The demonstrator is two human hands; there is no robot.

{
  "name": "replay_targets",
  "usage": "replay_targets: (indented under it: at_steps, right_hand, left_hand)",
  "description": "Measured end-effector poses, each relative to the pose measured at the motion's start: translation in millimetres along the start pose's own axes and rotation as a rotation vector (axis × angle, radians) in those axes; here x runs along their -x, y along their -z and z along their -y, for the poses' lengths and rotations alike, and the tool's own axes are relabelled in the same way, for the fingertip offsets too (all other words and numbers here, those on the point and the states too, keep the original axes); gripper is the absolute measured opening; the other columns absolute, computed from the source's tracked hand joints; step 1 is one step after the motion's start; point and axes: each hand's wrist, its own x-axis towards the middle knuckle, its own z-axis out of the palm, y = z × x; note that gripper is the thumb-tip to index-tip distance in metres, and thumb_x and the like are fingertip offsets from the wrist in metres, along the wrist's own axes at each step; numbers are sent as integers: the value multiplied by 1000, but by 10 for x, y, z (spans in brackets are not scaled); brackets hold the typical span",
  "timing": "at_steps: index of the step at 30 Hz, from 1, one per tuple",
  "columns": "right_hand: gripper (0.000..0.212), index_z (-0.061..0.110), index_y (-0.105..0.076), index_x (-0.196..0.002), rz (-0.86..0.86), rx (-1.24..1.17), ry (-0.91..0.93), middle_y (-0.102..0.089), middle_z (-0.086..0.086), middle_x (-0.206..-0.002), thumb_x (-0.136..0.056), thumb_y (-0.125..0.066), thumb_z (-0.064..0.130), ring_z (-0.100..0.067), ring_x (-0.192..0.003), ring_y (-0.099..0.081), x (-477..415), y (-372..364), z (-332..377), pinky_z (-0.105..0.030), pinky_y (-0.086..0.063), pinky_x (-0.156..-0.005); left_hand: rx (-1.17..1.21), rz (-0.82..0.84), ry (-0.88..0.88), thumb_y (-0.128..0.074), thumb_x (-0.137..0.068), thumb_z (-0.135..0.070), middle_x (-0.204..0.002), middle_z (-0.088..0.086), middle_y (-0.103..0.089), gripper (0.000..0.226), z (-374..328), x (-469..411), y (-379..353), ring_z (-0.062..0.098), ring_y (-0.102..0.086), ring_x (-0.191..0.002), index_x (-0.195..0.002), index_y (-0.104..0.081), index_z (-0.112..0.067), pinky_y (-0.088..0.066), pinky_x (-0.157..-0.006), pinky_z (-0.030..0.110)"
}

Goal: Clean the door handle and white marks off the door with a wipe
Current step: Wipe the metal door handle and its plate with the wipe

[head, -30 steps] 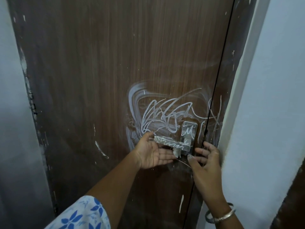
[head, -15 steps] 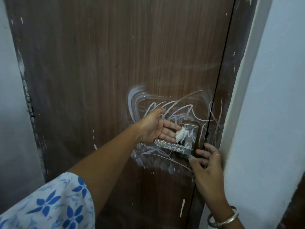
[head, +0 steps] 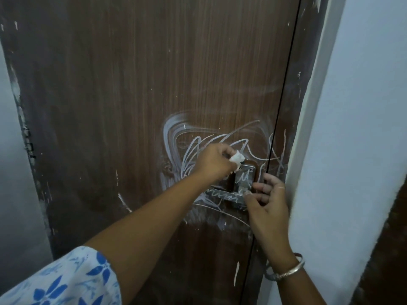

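A dark brown wooden door (head: 154,84) fills the view, scribbled with white marks (head: 176,133) around its metal handle (head: 224,196) and lock plate (head: 244,179). My left hand (head: 211,160) grips a small crumpled white wipe (head: 303,158) and holds it against the door just above the plate's top left corner. My right hand (head: 267,200) sits at the handle's right end by the door edge, fingers curled, with fingertips touching the plate and the lever. More white scrawl runs below the handle.
A white wall (head: 352,128) juts forward close on the right, next to the dark door frame (head: 293,106). A grey wall (head: 13,172) borders the door's chipped left edge. A metal bangle (head: 286,270) circles my right wrist.
My left hand rose from under the handle to above the lock plate and closed round the wipe. My right hand's fingers curled in onto the handle's right end.
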Motion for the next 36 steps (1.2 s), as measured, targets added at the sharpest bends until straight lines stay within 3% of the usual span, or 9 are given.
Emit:
replay_targets:
  at_steps: [4, 7, 11, 14, 20, 24, 26, 31, 36]
  right_hand:
    - [57, 29, -37, -135, -16, 114, 74, -54, 6, -115, -87, -58, 5, 6, -82, -57, -134, -13, 162, -8, -48, -62]
    - [56, 35, -38, -136, 65, 160, 149, -53, 7, -123, -90, -54, 6, -1, -92, -60, -245, -90, 291, -12, -50, -69]
    - [21, 31, -60, -105, 67, 176, 189, -66, 9, -93, -89, -59, 17, 4, -70, -58, -322, -239, 368, -7, -44, -58]
    - [13, 27, -65, -90, 9, 114, 126, -67, 11, -80, -87, -62, 15, 0, -69, -61, -330, -258, 339, -14, -48, -60]
    - [34, 16, -44, -107, -201, 158, 75, -59, 2, -98, -83, -67, 10, -15, -86, -64, -309, -156, 255, -22, -53, -69]
    - [37, 4, -52, -111, -247, 418, 214, -54, -11, -109, -79, -70, 8, -15, -97, -52, -233, -176, 183, -18, -44, -86]
    - [29, 1, -59, -104, -279, 553, 317, -58, -16, -103, -78, -70, 4, -14, -93, -50, -221, -164, 159, -9, -33, -83]
    - [15, -1, -69, -89, -293, 812, 492, -64, -19, -82, -74, -70, -3, -35, -79, -58, -292, -127, 118, -29, -37, -75]
    - [5, -1, -71, -77, -232, 909, 575, -62, -16, -69, -73, -73, -4, -31, -65, -56, -328, -229, 144, -26, -41, -59]
  left_hand:
    - [200, 8, -6, -68, -73, 10, -71, 4, -65, 26, -43, 64, 106, 13, -60, -54, -78, -63, -15, -54, -55, 25]
    - [116, 83, -60, -67, -73, 11, -66, 8, -63, 29, -39, 141, 136, 20, -58, -55, -78, -57, -17, -50, -58, 31]
    - [-99, 100, -182, -61, -75, 6, -54, 0, -53, 28, -36, 205, 133, 14, -45, -47, -74, -49, -19, -37, -52, 29]
    - [-206, 100, -266, -69, -75, -4, -65, 8, -63, 19, -37, 249, 166, 21, -59, -57, -76, -54, -16, -48, -56, 35]
    - [-135, -5, -236, -72, -78, -16, -80, -7, -61, 18, 207, 359, 268, 5, -58, -70, -86, -56, -18, -49, -63, 17]
    - [-23, -143, -136, -65, -82, -7, -82, -7, -56, 23, 506, 520, 269, 5, -55, -75, -81, -52, -26, -44, -64, 10]
    - [37, -199, -109, -64, -81, -3, -84, -7, -56, 29, 624, 604, 259, 3, -54, -78, -80, -51, -29, -43, -65, 6]
    - [94, -221, -50, -65, -81, -3, -89, -5, -60, 29, 780, 681, 260, 6, -57, -82, -82, -53, -29, -47, -69, 16]
    - [93, -183, -54, -65, -82, -6, -96, -7, -58, 29, 767, 654, 256, 4, -57, -90, -90, -51, -30, -48, -72, 21]
